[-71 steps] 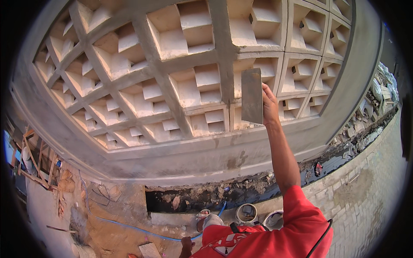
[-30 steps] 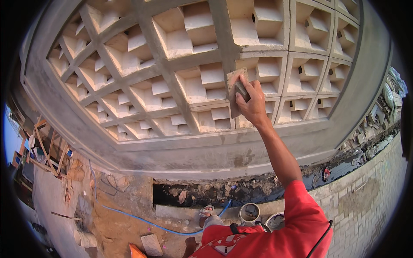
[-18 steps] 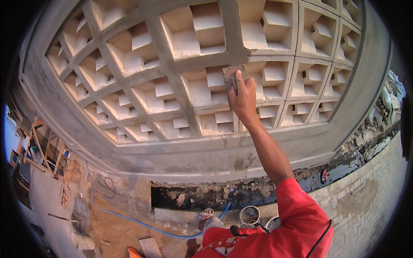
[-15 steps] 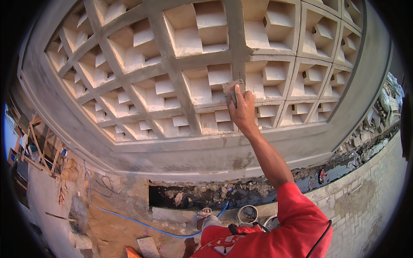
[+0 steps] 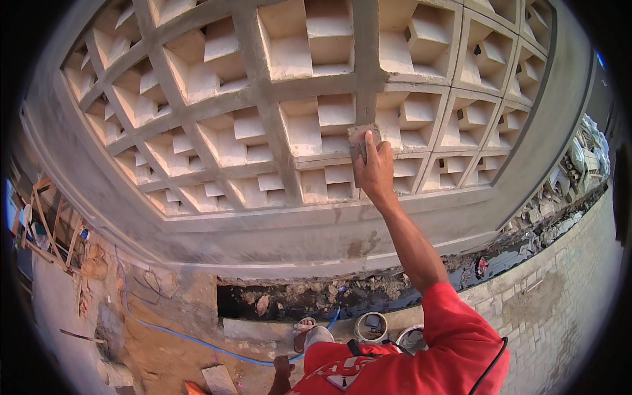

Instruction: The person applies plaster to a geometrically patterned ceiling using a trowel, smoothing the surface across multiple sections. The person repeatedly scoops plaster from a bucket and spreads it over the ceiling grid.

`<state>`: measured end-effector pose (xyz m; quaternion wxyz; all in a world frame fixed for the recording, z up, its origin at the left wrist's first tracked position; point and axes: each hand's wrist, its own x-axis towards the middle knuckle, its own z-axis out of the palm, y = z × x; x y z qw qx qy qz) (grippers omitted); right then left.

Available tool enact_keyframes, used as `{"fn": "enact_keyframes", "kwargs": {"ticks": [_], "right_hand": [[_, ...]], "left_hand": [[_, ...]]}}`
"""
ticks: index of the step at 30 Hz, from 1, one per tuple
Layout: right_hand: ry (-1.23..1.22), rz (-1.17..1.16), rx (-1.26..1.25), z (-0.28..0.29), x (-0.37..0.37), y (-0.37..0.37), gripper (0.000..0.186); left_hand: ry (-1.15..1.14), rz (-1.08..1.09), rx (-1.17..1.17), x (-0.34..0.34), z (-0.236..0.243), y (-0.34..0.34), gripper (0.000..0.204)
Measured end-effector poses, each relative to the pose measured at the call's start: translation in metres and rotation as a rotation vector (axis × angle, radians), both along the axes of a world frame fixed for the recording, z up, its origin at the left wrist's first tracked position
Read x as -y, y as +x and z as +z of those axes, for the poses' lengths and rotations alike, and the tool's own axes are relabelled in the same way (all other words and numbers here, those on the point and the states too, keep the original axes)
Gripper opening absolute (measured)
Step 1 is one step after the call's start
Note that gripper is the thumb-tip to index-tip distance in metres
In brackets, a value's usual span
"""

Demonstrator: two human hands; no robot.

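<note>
Since the earliest frame, the trowel (image 5: 356,139) has moved to the left, from the front of a pale hollow block (image 5: 416,113) onto the grey vertical strip (image 5: 367,99) beside it. Your right hand (image 5: 376,164) carries it: this grip is pressed together around the trowel, with one finger stretched along its back. From the grip, the visible part of the plate lies to the left and to the far side. Its long axis goes from near to far, almost in the same direction as the strip, with a small tilt only. The plate seems to rest against the wall (image 5: 296,237), but whether its whole face is touching, you cannot tell from here. Your right hand is clearly the nearer one; your left hand (image 5: 282,363) hangs at the near side, well apart from the trowel, and whether its fingers are spread or curled cannot be told.
</note>
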<state>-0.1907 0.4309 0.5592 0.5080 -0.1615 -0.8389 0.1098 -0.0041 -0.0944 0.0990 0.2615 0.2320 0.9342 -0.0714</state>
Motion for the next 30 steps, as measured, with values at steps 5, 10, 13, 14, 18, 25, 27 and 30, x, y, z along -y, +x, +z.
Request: {"fn": "enact_keyframes", "kwargs": {"ticks": [5,10,13,14,18,25,27,30], "right_hand": [[0.003,0.046,-0.098,0.065,0.023,0.013,0.059],[0.116,-0.082,-0.164,0.113,-0.002,-0.015,0.058],[0.077,-0.087,-0.073,0.056,0.005,-0.021,0.056],[0.063,-0.089,-0.011,0.025,-0.002,-0.013,0.056],[-0.037,-0.018,0.007,0.025,0.009,0.014,0.059],[0.116,-0.087,-0.159,0.146,0.002,-0.022,0.057],[0.089,-0.193,-0.070,0.110,-0.005,-0.015,0.058],[0.026,-0.171,0.087,0.040,-0.003,0.001,0.060]], "left_hand": [[0.071,-0.119,-0.046,0.010,-0.007,0.007,0.036],[0.041,-0.036,0.100,0.011,-0.024,0.001,0.042],[0.028,-0.091,-0.009,0.014,-0.017,0.007,0.042],[0.017,-0.172,-0.076,0.011,-0.017,0.007,0.042],[-0.013,-0.039,0.061,0.007,-0.032,-0.001,0.046],[-0.113,-0.077,0.060,0.007,-0.042,0.001,0.050],[-0.081,-0.108,0.019,0.010,-0.072,-0.007,0.049],[-0.011,-0.119,-0.026,0.012,-0.096,0.000,0.047]]}}
